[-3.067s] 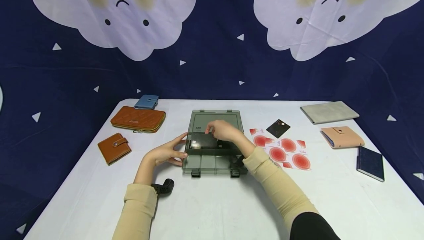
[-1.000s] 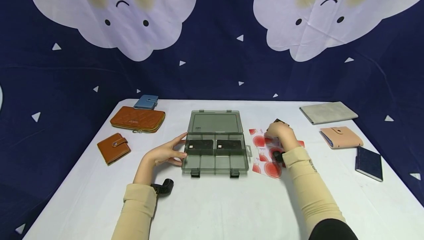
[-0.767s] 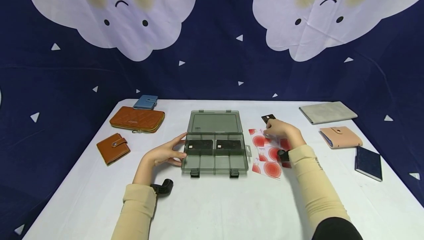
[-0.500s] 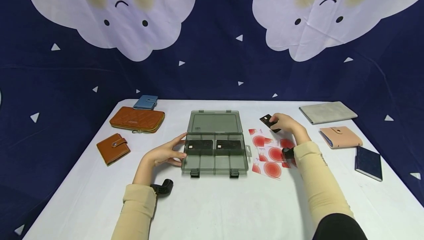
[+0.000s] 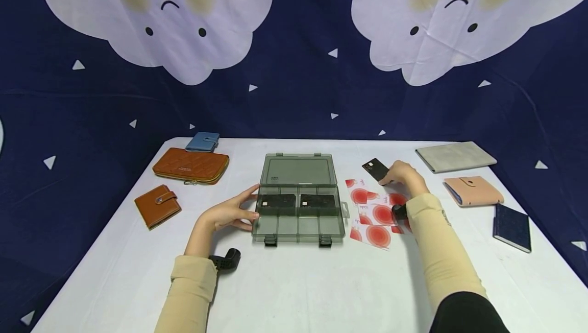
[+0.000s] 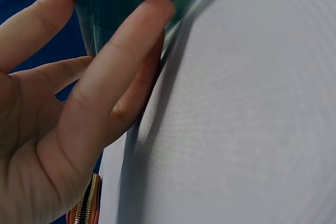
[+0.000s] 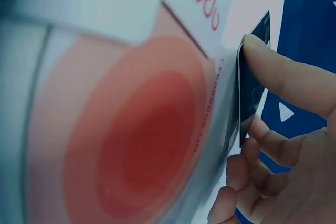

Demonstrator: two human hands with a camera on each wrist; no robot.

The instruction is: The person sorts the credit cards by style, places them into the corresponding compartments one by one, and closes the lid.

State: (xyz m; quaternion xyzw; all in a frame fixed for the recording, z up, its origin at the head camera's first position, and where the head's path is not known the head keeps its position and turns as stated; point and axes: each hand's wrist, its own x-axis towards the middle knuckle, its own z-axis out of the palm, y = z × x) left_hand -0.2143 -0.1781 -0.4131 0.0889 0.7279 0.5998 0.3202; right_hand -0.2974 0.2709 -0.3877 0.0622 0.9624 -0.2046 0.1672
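Note:
A dark translucent green divided box (image 5: 298, 170) lies open on the table in the head view, its lid folded back. Two black bank cards, one on the left (image 5: 277, 201) and one on the right (image 5: 318, 201), lie in its back compartments. My left hand (image 5: 231, 212) rests against the box's left side with fingers spread; the left wrist view shows its fingers touching the green wall (image 6: 126, 3). To the right of the box, my right hand (image 5: 404, 174) pinches another black bank card (image 5: 374, 168) between thumb and fingers. That card (image 7: 251, 87) appears edge-on in the right wrist view.
Red-circle patterned paper cards (image 5: 377, 235) lie under the right forearm. Left: a brown snap wallet (image 5: 157, 206), a brown zip wallet (image 5: 190, 164), a blue wallet (image 5: 202, 142). Right: a grey wallet (image 5: 456, 157), a peach wallet (image 5: 475, 191), a navy notebook (image 5: 512, 227).
My right hand has moved from over the box to the right and taken hold of the black bank card there, shifting it slightly left. My left hand has stayed at the box.

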